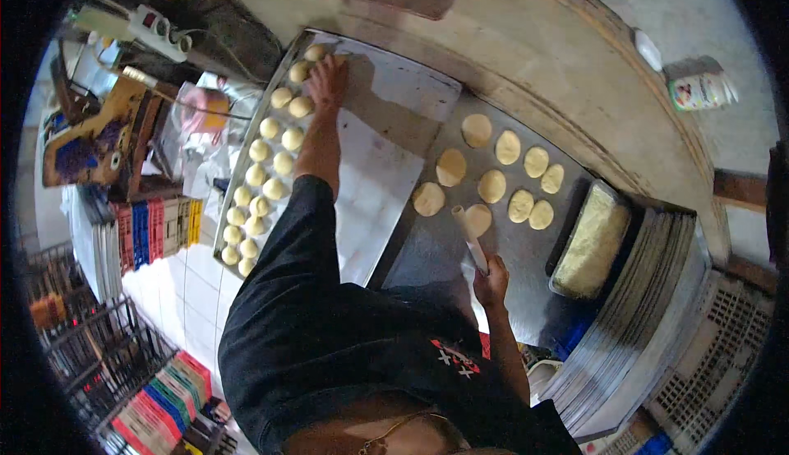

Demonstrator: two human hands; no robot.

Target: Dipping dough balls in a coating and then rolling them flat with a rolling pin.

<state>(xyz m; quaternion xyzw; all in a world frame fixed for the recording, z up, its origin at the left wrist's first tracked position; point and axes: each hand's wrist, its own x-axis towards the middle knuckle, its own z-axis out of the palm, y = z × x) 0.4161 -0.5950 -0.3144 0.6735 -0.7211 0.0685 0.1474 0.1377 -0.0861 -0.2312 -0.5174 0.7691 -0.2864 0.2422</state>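
Observation:
At the upper end of a metal tray (374, 167), my left hand (327, 83) reaches down with its fingers curled around a pale dough ball (342, 60), which they partly cover. Two columns of other dough balls (260, 151) run along the tray's left side. My right hand (491, 282) grips one end of a slim, pale rolling pin (470, 237) over the metal worktop (427, 262). The pin's far end overlaps a flattened dough round (480, 220). Several more flattened rounds (491, 185) lie on the worktop beyond it.
A rectangular pan of pale flour-like material (590, 245) sits on the right, beside a stack of metal trays (629, 315). A power strip (154, 32) is at the upper left. Colourful crates (164, 406) stand at the lower left, and a white container (703, 92) lies far right.

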